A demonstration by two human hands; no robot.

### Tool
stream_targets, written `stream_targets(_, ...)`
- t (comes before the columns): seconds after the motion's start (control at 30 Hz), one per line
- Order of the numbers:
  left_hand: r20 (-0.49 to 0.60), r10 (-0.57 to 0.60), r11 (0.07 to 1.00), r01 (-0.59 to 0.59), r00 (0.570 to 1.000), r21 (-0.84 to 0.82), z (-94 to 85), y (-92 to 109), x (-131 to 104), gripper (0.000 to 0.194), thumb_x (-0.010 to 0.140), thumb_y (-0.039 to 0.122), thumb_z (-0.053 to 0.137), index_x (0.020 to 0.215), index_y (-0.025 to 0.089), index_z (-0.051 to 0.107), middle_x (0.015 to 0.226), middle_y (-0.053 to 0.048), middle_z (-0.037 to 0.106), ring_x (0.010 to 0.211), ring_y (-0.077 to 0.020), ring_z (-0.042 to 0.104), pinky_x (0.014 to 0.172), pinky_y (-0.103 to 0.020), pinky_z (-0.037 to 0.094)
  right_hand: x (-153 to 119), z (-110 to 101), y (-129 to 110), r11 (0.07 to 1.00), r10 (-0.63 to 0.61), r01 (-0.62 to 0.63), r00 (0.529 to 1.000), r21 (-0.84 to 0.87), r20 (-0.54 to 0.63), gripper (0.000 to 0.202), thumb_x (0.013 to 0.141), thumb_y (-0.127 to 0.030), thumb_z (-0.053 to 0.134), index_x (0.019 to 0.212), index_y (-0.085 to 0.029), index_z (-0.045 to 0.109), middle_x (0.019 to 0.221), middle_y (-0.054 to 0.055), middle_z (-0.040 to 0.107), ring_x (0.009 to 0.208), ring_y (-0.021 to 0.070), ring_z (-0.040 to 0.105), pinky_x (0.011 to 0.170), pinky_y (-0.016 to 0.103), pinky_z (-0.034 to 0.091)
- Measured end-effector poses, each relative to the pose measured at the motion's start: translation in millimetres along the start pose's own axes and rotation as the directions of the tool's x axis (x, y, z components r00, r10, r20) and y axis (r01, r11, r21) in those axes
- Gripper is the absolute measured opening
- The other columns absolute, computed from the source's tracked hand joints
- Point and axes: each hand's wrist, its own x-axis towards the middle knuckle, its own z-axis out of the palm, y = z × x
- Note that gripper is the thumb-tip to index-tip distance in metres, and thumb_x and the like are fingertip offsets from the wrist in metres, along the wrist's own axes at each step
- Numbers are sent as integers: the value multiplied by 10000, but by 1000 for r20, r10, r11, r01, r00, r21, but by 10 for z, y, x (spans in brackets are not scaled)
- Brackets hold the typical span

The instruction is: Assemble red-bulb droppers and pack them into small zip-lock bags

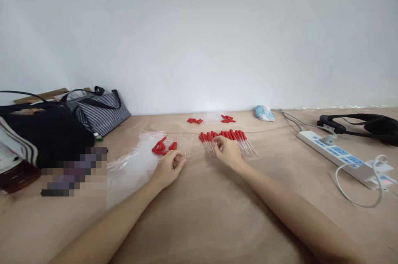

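My left hand (169, 167) rests on the wooden table (199, 222) with fingers curled, next to loose red rubber bulbs (161, 147) and clear glass tubes (185, 146). What it holds I cannot make out. My right hand (227, 150) lies on a row of assembled droppers with red bulbs (230, 135), fingers pinching at the left end of the row. Further back lie two small clusters of red bulbs (195, 120) (228, 118) with clear tubes between them.
Clear zip bags (133, 164) lie left of my left hand. A striped bag (98, 110) and a black bag (46, 131) stand at the left. A white power strip (338, 154), black headset (363, 125) and a blue packet (264, 112) are at the right.
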Motion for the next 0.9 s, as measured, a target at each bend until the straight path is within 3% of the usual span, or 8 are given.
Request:
stream_targets(0.07,75,-55,998,56,996,-13,15,-8,4,110,757,278,489,770,169,495,606,28,482,516,-117,474,507,-226,385,157,94,-81,987,139,-142,990,-78,-38,248,763,-211,448,976,-185,572,798,49,661,769,183,582,729,298,309)
stream_targets(0.17,131,-62,998,61,989,9,17,21,-2,151,753,298,489,669,175,465,565,35,470,511,-116,461,499,-220,358,305,243,-166,952,252,-257,966,-169,-49,212,766,-230,449,933,-173,566,794,68,661,796,209,586,752,334,286)
stream_targets(0.33,151,-57,998,53,987,26,23,45,-26,221,750,343,502,617,178,439,547,33,470,518,-123,461,500,-221,341,331,363,-165,936,238,-232,971,-265,-10,180,773,-216,430,878,-155,564,833,87,656,789,211,591,762,356,255)
stream_targets(0.4,124,-71,997,67,990,30,17,33,-15,204,762,341,490,644,177,468,574,22,493,538,-129,475,517,-225,358,309,364,-187,946,178,-175,984,-271,-16,188,781,-233,425,879,-159,568,886,91,649,819,207,585,772,354,246)
stream_targets(0.5,-4,-89,983,89,996,158,-34,-25,77,145,761,291,491,687,171,527,671,-17,544,670,-166,518,628,-262,392,286,384,-305,959,107,-98,994,-266,20,224,796,-264,412,880,-163,593,912,104,647,861,206,576,791,350,238)
stream_targets(0.63,-155,-168,884,218,974,413,-114,-150,306,111,721,270,520,731,188,593,790,-54,559,821,-231,512,724,-320,377,308,506,-526,958,149,-117,983,-260,107,274,792,-294,415,822,-132,634,868,141,658,823,221,596,805,363,254)
stream_targets(0.73,-156,-222,825,271,962,496,-104,-212,425,154,711,322,523,748,201,610,836,-68,560,875,-262,497,727,-345,369,365,600,-631,952,208,-174,972,-252,113,303,781,-339,438,802,-117,644,859,160,660,793,236,610,819,388,267)
stream_targets(0.9,-151,-173,795,228,973,562,-44,-226,437,195,730,340,495,700,189,615,856,-90,574,869,-279,491,717,-372,354,446,641,-716,944,287,-251,946,-216,153,269,747,-323,486,839,-127,646,882,159,662,807,246,621,801,404,315)
